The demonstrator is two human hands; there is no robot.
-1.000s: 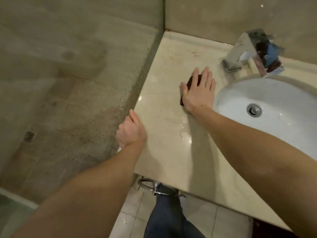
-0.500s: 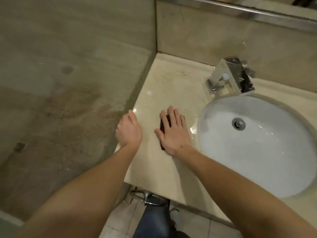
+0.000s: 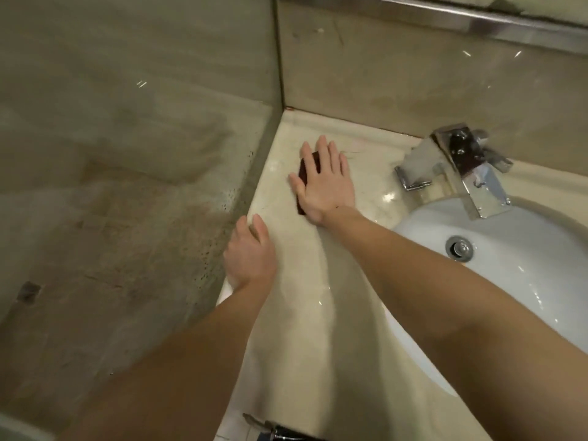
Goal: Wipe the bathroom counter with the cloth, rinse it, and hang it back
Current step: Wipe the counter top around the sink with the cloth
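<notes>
One dark cloth [image 3: 304, 173] is lying flat on the counter [image 3: 305, 281] at upper centre of the frame, mostly hidden under the right hand [image 3: 323, 183], whose fingers are spreading wide and pressing it down. Lower left of it, the left hand [image 3: 249, 254] is resting loosely curled on the counter's edge, holding nothing. Wiping appears to be underway; rinsing at the basin [image 3: 509, 268] and hanging are remaining.
</notes>
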